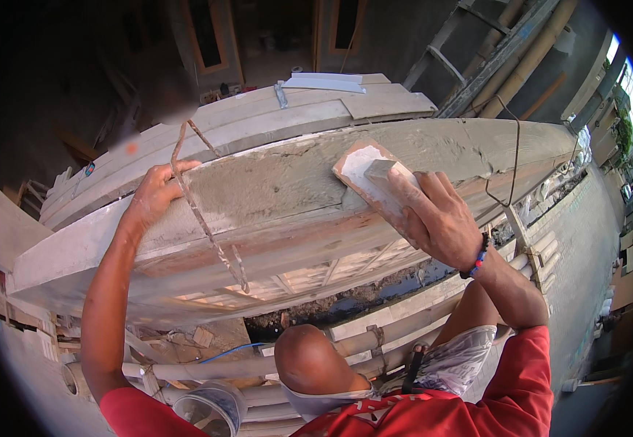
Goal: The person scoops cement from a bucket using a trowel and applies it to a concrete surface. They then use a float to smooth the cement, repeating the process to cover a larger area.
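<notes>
My right hand [439,215] is closed round the handle of a plastering float [360,169]. The float has a rectangular board smeared with whitish paste, and it is tilted against the grey plastered face of a long concrete beam [280,178]. Farther left, my left hand [157,191] rests on the beam's upper edge with fingers stretched out, holding nothing. A bent, rusty metal rod clamp [201,218] hooks over the beam, passing close to those fingertips. The plaster is rough and patchy around the float, and wet-looking along the band between both hands.
A second bent rod [514,160] hangs over the beam's right part. Boards [374,102] lie behind it; bamboo poles and a ladder [444,62] lean at the back right. Below are bamboo scaffold poles [258,368], a bucket [211,409], and a dark ditch [331,306].
</notes>
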A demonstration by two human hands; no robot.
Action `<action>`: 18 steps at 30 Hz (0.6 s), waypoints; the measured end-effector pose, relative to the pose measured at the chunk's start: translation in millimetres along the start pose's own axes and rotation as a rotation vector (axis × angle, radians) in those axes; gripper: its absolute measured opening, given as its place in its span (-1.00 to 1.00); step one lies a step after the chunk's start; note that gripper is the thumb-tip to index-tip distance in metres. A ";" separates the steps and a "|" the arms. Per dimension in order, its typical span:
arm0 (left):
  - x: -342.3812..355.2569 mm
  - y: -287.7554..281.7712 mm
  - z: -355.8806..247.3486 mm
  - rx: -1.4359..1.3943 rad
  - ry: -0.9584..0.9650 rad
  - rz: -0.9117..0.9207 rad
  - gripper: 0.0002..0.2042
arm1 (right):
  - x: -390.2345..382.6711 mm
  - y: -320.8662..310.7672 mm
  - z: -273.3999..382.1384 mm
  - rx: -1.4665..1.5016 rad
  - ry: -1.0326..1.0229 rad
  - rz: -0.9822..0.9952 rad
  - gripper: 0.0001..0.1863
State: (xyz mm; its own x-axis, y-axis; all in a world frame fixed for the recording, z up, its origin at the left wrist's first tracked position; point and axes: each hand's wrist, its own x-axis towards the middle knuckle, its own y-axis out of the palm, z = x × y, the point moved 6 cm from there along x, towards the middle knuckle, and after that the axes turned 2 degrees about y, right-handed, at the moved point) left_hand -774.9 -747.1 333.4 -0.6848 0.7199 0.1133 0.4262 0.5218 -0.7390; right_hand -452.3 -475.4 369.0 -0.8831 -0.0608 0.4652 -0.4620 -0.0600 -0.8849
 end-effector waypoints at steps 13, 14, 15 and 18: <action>-1.0 9.6 -15.7 -0.128 -0.070 0.027 -0.41 | -76.5 -39.3 -30.0 -0.095 0.491 0.113 -0.40; -2.2 7.7 -21.3 -0.125 -0.083 0.037 -0.41 | -95.7 -44.3 -28.0 -0.084 0.523 0.100 -0.41; -3.3 7.7 -24.7 -0.133 -0.093 0.042 -0.41 | -113.7 -52.2 -25.0 -0.049 0.561 0.144 -0.42; -5.5 9.5 -34.5 -0.090 -0.014 -0.011 -0.41 | -148.8 -78.8 -28.3 0.082 0.666 0.113 -0.45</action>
State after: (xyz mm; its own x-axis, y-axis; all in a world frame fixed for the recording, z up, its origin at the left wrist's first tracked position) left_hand -746.7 -730.3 348.6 -0.6981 0.7073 0.1112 0.4693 0.5693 -0.6750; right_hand -286.8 -433.4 368.8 -0.7997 0.5539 0.2318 -0.3790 -0.1662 -0.9103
